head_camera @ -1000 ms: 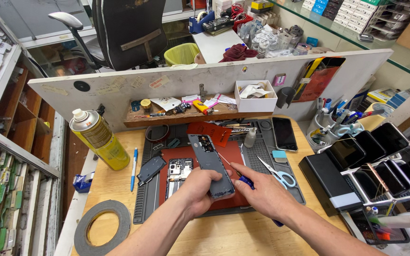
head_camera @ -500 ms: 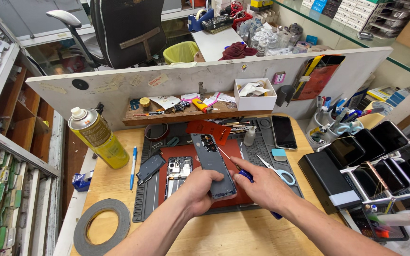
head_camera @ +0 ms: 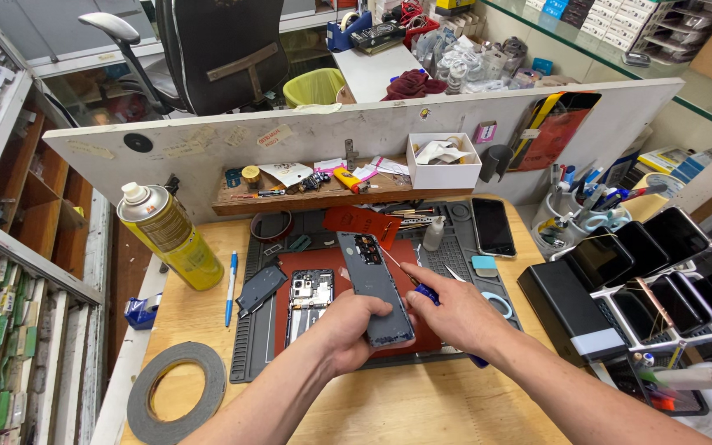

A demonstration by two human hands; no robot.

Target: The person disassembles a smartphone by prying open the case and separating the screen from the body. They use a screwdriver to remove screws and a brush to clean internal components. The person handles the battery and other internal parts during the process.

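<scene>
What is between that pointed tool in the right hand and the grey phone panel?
Nothing visible. The left hand holds the grey phone panel up off the mat, and the thin tool in the right hand reaches its right edge unobstructed.

This is a phone repair workshop. A dark work mat covers the wooden bench, with an opened phone on it. Phones stand in a rack at right, a spray can and tape roll at left, small parts on the far shelf.
</scene>
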